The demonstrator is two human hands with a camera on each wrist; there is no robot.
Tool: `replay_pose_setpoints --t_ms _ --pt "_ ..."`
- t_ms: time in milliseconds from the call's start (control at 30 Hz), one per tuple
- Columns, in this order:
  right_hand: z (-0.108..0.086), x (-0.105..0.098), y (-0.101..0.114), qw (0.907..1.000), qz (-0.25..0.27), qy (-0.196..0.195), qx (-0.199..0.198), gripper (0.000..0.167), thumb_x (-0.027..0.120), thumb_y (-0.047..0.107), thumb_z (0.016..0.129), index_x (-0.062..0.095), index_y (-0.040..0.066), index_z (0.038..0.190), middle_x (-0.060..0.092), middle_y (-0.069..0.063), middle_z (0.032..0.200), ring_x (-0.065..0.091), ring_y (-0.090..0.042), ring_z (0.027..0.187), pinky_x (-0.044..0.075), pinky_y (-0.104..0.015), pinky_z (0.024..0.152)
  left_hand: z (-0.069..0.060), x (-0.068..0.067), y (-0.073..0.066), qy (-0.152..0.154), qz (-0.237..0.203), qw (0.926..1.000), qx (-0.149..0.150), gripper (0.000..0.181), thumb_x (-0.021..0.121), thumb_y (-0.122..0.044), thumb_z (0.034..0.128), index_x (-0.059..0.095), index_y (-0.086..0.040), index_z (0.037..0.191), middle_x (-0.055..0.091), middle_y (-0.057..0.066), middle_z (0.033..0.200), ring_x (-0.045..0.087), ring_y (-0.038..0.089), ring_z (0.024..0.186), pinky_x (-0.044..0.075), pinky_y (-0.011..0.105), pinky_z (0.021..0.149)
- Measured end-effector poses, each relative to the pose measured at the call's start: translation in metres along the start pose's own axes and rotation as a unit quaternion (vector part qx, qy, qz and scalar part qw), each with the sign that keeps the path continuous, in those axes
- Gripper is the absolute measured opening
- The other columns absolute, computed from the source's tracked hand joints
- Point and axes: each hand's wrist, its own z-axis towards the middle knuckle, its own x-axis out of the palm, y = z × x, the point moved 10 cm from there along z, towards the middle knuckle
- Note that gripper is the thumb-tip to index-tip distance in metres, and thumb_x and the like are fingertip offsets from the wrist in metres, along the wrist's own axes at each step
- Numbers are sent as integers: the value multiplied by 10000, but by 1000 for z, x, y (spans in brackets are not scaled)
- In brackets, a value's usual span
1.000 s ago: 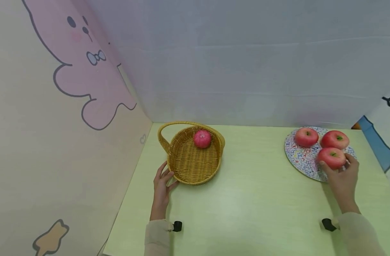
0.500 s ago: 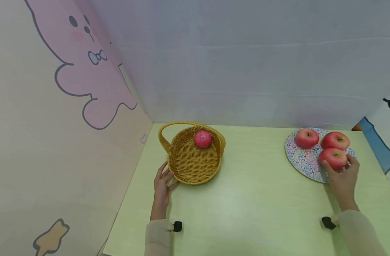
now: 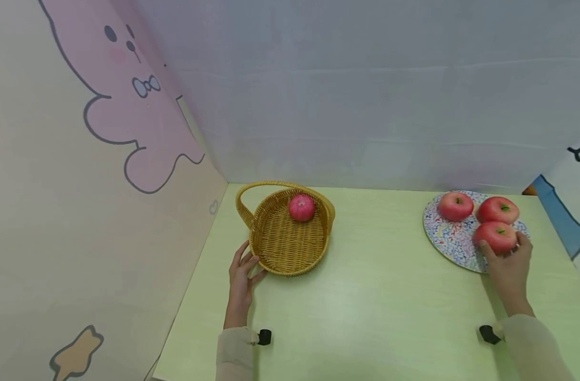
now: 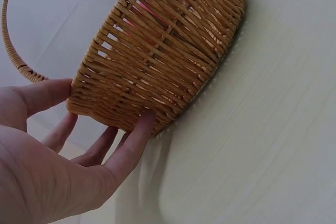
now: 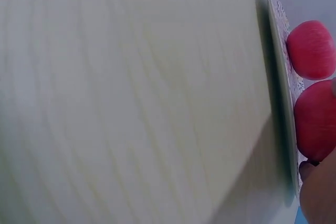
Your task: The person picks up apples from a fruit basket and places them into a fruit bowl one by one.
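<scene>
Apple (image 3: pixel 494 235) on the near side of the patterned plate (image 3: pixel 453 246) is gripped by the curled right hand (image 3: pixel 511 272). Loosely spread, the left hand (image 3: pixel 241 275) touches the outside of the wicker basket (image 3: pixel 287 246).

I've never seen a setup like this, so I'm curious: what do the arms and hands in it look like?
They're a person's. The left sleeve and right sleeve are plain, pale beige and long. A small black block sticks out beside each cuff, left and right. The left hand and right hand are bare, without gloves.
</scene>
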Motion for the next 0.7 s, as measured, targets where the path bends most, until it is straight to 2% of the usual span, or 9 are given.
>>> replay_pose_setpoints --t_ms 200,700 --pt "-1 -4 1 9996 -178 -85 -195 832 593 297 1048 41 225 1666 85 -84 1760 109 -225 1647 152 -384 1326 0 1 -1 2 0 10000 22 570 629 -120 1037 475 -299 1555 511 123 1551 558 363 1389 613 469 928" --pt "-18 -15 12 9991 -28 -266 -327 822 601 262 1050 58 303 1666 81 -15 1760 95 -184 1647 169 -364 1319 -1 0 -1 12 22 9999 100 571 614 -98 1043 471 -284 1563 502 150 1565 580 358 1372 619 447 917"
